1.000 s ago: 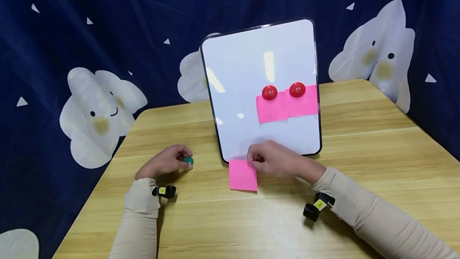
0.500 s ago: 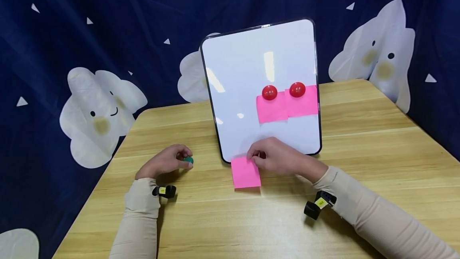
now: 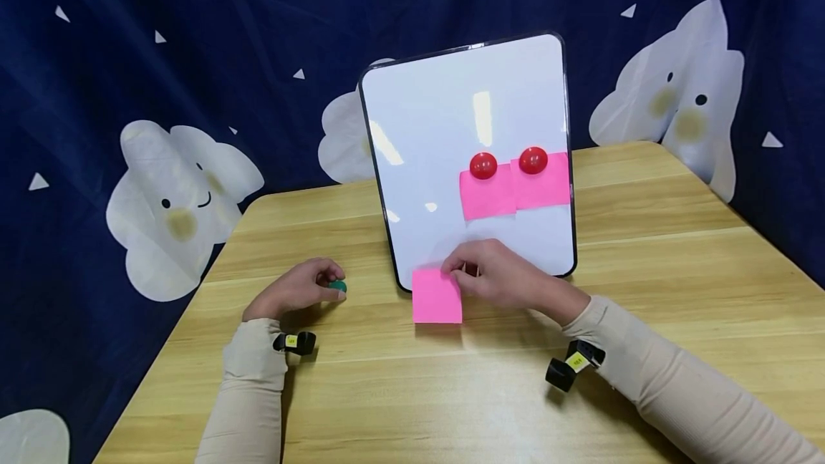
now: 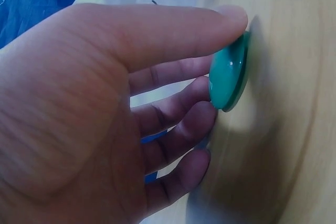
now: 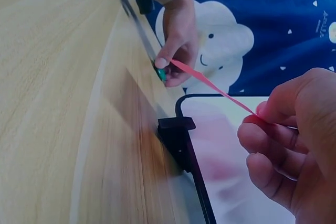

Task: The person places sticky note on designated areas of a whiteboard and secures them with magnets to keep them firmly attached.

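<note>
My left hand (image 3: 293, 288) rests at the left of the table, its thumb and fingers pinching a green round magnet (image 3: 338, 286). In the left wrist view that magnet (image 4: 228, 74) stands on its edge close to the wood. My right hand (image 3: 499, 274) pinches a pink sticky note (image 3: 437, 298) by its upper right corner, in front of the whiteboard's (image 3: 422, 163) lower left edge. Seen edge-on in the right wrist view, the sticky note (image 5: 212, 85) is held off the table. Higher on the board are two pink notes (image 3: 488, 199), each with a red round magnet (image 3: 483, 165) at its top.
The black-framed whiteboard leans back on the wooden table (image 3: 361, 392). A black foot or clip (image 5: 176, 142) sits at its lower edge in the right wrist view. Behind hangs a dark blue curtain (image 3: 271, 6) with cloud prints.
My right hand has risen slightly, lifting the pink sticky note up toward the board's lower edge; the note swung right, then back left. My left hand and the magnet have stayed put.
</note>
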